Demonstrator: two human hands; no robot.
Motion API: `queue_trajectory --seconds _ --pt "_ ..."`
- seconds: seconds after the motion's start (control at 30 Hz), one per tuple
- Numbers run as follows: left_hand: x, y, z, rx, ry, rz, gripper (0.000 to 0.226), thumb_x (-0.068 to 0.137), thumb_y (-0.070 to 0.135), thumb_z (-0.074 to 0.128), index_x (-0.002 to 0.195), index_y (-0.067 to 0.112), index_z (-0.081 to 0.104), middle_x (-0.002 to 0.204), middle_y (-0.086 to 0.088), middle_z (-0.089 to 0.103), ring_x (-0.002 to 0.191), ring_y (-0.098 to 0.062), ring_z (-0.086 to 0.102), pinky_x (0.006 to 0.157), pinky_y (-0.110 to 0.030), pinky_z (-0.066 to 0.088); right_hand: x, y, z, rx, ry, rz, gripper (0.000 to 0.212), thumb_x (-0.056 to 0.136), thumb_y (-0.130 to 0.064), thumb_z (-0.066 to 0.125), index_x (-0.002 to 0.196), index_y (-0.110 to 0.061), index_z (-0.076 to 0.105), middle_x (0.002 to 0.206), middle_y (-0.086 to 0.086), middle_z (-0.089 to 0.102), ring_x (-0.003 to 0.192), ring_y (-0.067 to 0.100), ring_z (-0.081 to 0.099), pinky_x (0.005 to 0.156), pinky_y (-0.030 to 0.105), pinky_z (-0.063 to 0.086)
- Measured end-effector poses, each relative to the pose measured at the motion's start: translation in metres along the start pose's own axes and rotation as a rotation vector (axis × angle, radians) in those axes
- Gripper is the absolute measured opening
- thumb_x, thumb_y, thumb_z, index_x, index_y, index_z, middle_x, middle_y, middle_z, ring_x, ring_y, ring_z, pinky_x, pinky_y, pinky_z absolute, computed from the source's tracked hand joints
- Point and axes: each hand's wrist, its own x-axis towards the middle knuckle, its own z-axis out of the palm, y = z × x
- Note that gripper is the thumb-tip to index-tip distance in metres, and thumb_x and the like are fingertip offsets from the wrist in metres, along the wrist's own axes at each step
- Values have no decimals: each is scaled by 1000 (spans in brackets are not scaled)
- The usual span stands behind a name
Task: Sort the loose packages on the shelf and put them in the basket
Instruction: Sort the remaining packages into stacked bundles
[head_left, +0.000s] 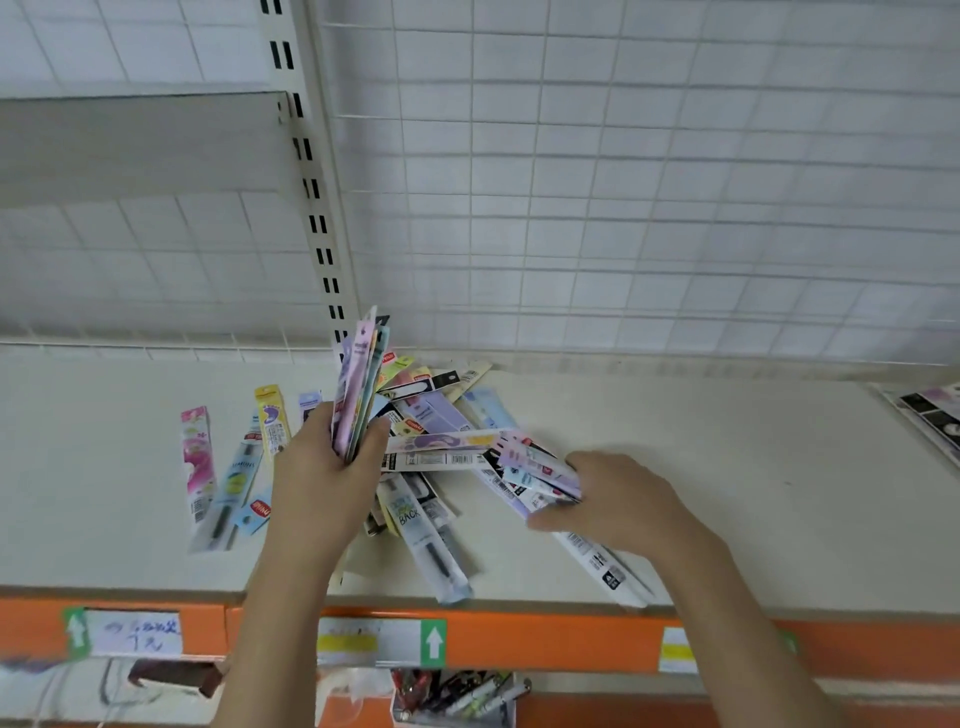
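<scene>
A cream shelf (727, 467) with an orange front edge (545, 644) runs across the view, backed by a white wire grid (623, 182). At the far left of the shelf lie a few long, narrow packages, apart from the rest: a pink package (195, 457) and a yellow-topped package (270, 415) among them.

Just right of these, the left hand (322, 467) reaches up from the lower edge of the view, forearm nearly vertical. Its fingers and thumb curl round a held bundle (361, 384) of pastel packages, which stands upright and fans out above the hand.

In the middle of the shelf lies the loose pile (441, 415) of packages, crossing one another at many angles. One clear package (436, 551) juts toward the front edge of the shelf.

To the right, the right hand (618, 499) comes in from the lower right, forearm slanting, palm down. Its fingers and thumb pinch a small sheaf (535, 467) of packages at the right side of the pile, low over the shelf.

At the far right edge of the shelf lies a printed sheet (930, 415).
</scene>
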Motion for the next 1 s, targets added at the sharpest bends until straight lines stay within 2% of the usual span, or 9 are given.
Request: queue_trajectory --seconds 0.13,0.27,0.37,0.47,0.53,0.63,0.8,0.93,1.0 --pt "5 -1 -1 73 2 -25 34 89 26 58 63 11 41 55 -5 40 50 -19 37 47 -28 26 2 7 -9 42 77 23 24 80 -40 62 72 -22 50 72 -4 55 75 22 60 56 27 38" --pt "13 -1 5 237 -65 1 35 87 26 60 61 16 38 54 -3 43 50 -18 40 46 -27 26 1 15 -20 159 128 35 24 78 -43 65 76 -20 59 66 -4 56 64 19 55 57 29 40" --pt "15 6 16 317 -178 7 27 86 31 62 73 13 46 60 -1 46 56 -19 44 46 -26 30 1 19 -22 179 144 42 24 81 -37 62 67 -21 51 63 -2 53 63 22 54 60 31 41" --pt "18 12 25 435 -323 -2 35 81 41 66 77 13 43 66 0 45 64 -20 46 50 -27 30 -1 25 -25 183 193 67 30 85 -29 55 63 -19 38 64 -1 49 62 23 50 58 31 38" --pt "22 17 33 526 -413 9 39 79 44 67 94 13 49 82 -2 54 78 -23 51 61 -27 38 -2 28 -27 196 221 79 28 87 -27 53 66 -17 39 67 1 51 61 22 47 56 30 35" --pt "27 20 47 666 -497 19 42 83 31 61 120 13 49 112 -7 57 100 -26 56 76 -30 43 -2 32 -31 240 240 88 19 86 -27 52 75 -12 48 82 7 65 69 26 55 61 32 42" --pt "27 24 58 814 -523 -22 10 84 11 48 93 10 48 93 -6 51 86 -24 52 69 -28 41 -1 35 -32 256 238 104 18 86 -29 52 83 -11 53 85 7 67 70 25 58 66 34 47" --pt "23 28 56 768 -441 -62 21 86 14 49 105 7 54 109 -10 58 102 -30 58 76 -32 45 3 37 -32 256 247 115 17 87 -30 51 88 -13 55 86 5 68 78 26 62 73 37 50" --pt "24 31 51 710 -416 -80 15 86 20 52 95 8 52 95 -9 57 97 -30 58 76 -32 46 5 38 -33 256 252 113 17 88 -29 50 93 -15 56 87 3 70 85 25 64 78 39 52"
